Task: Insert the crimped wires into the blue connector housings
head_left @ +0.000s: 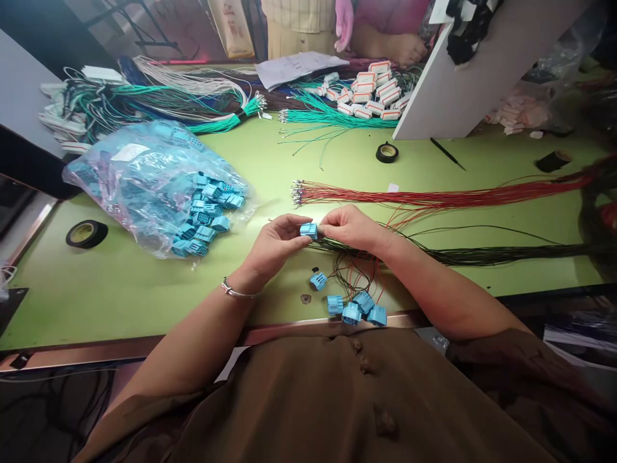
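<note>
Over the middle of the green table [125,289], my left hand [276,243] and my right hand [351,227] meet on one small blue plastic connector [309,230]. Both pinch it between fingertips. Thin dark wires [482,254] run from under my right hand away to the right. Just in front of my hands, near the table's edge, lie several more blue connectors [355,308] with short red and black wires [357,273] looped around them.
A clear bag of blue connectors [159,183] lies at left, a black tape roll [86,233] beside it. A red wire bundle [434,195] stretches right. Farther back: green wire bundles [332,116], white connectors [373,90], small tape roll [386,152], a tilted grey board [463,83], another person's hand [343,22].
</note>
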Action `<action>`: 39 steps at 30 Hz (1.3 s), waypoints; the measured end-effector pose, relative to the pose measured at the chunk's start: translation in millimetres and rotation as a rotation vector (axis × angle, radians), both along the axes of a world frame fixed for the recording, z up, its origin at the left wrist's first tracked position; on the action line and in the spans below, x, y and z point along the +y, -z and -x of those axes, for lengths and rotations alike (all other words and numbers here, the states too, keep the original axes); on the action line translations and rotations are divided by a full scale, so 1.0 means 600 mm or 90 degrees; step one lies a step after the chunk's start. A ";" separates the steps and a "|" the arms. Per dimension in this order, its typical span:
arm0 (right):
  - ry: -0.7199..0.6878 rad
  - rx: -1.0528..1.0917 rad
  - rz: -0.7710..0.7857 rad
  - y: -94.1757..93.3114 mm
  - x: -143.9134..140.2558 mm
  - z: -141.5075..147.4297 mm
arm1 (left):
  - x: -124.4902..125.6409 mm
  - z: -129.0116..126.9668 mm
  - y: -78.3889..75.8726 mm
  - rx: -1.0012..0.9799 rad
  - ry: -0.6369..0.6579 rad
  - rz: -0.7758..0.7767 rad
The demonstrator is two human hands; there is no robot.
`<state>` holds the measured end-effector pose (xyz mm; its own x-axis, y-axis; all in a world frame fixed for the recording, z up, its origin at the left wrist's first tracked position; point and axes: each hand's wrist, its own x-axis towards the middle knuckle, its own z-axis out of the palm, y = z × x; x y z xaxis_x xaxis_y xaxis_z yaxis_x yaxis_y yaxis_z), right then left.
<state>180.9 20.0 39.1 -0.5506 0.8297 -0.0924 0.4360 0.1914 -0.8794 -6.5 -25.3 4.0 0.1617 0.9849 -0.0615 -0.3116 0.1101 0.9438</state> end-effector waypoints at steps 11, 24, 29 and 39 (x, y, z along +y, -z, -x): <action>0.021 -0.057 -0.110 0.013 -0.004 0.001 | 0.000 -0.005 0.001 0.017 -0.005 0.007; 0.030 -0.060 -0.058 -0.062 0.027 -0.069 | -0.061 -0.040 -0.080 0.045 0.231 -0.166; -0.015 -0.106 -0.129 -0.035 0.028 -0.008 | -0.085 -0.062 -0.106 0.064 0.550 -0.257; -0.060 -0.462 -0.269 0.016 0.050 0.148 | 0.011 0.209 -0.090 0.725 -0.426 -0.062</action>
<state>92.3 50.0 29.3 -0.5437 0.8271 -0.1425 0.8303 0.5055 -0.2346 -132.0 -18.7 58.2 -0.4485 0.8617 0.2373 0.6881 0.1634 0.7070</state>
